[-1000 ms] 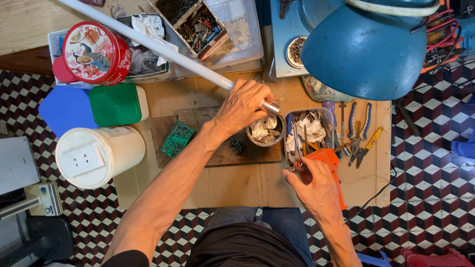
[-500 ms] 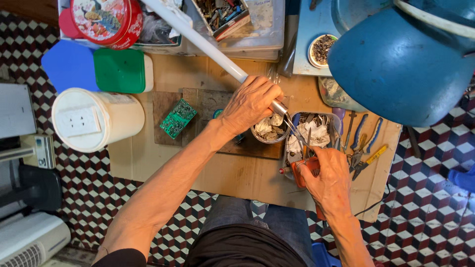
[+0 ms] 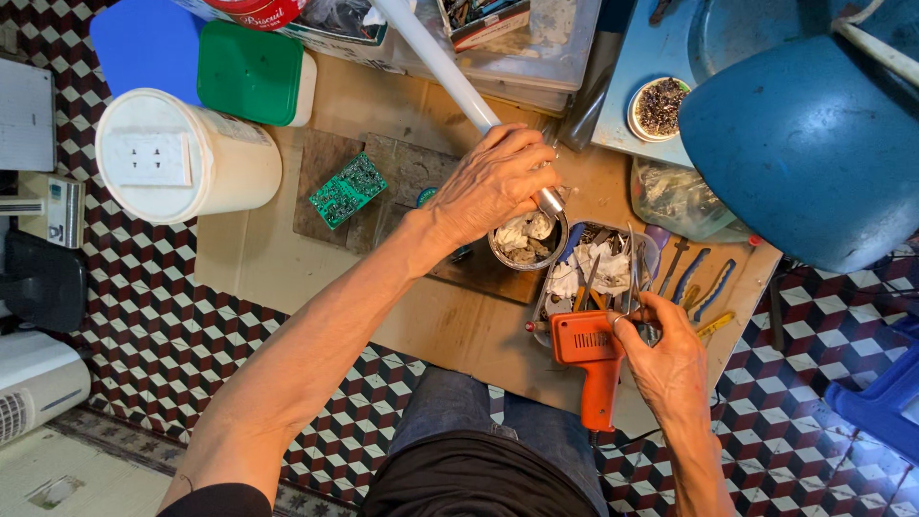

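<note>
Gripping the metal-capped end of a white fluorescent tube with left hand fingers wrapped around it, steadying the cap over a small round tin of crumpled scraps. Holding an orange soldering gun in right hand, fingers curled about its head, tip aimed toward the tube end, seemingly for work there. Beside the tin, a rectangular metal tray with rags and tweezers. Farther off, a white bucket, green circuit board, shallow dish of dark bits.

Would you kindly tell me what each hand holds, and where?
Left hand: white tube, near its metal end. Right hand: orange soldering gun, at its body.
</note>
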Action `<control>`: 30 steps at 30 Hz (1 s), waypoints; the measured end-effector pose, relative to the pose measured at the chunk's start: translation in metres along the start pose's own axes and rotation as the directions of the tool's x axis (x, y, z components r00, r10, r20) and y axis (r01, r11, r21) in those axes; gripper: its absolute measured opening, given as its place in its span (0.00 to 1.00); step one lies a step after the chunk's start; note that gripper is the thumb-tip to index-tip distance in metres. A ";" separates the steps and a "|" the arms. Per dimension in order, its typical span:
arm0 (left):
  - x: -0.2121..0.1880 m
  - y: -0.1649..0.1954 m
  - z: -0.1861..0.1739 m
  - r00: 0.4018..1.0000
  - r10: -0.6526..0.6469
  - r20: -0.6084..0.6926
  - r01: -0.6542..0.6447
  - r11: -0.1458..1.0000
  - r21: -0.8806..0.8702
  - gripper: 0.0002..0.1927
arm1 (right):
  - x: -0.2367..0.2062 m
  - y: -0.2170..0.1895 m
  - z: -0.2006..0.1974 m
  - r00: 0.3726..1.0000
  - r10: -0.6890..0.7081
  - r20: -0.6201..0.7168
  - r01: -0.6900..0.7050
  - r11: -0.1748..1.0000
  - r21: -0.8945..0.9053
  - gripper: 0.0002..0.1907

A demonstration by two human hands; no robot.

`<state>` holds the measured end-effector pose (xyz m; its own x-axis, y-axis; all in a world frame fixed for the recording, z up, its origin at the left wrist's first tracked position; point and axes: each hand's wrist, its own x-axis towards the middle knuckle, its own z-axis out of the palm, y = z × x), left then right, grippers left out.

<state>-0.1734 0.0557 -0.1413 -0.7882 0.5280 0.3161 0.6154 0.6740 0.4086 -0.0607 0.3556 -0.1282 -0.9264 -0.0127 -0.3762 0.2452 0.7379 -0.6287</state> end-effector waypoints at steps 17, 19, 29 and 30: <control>-0.081 0.130 0.004 0.450 -0.885 0.121 0.687 0.256 -0.680 0.12 | -0.050 0.082 -0.048 0.806 0.586 -0.080 -0.580 0.810 0.085 0.27; -0.096 0.149 0.027 0.356 -0.888 0.290 0.716 0.059 -0.696 0.12 | -0.051 0.104 -0.039 0.825 0.560 -0.073 -0.563 0.826 -0.034 0.28; -0.122 0.172 0.093 0.355 -0.835 0.420 0.813 0.054 -0.580 0.16 | -0.032 0.158 0.027 0.922 0.345 -0.172 -0.372 0.914 -0.160 0.24; -0.119 0.171 0.093 0.354 -0.830 0.431 0.810 0.041 -0.585 0.17 | -0.031 0.158 0.029 0.921 0.343 -0.186 -0.371 0.917 -0.148 0.24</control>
<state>0.0261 0.1560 -0.1887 -0.7884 -0.1501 -0.5965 -0.6147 0.1535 0.7737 0.0149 0.4528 -0.2358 -0.8222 0.3669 -0.4351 0.5264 0.7809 -0.3363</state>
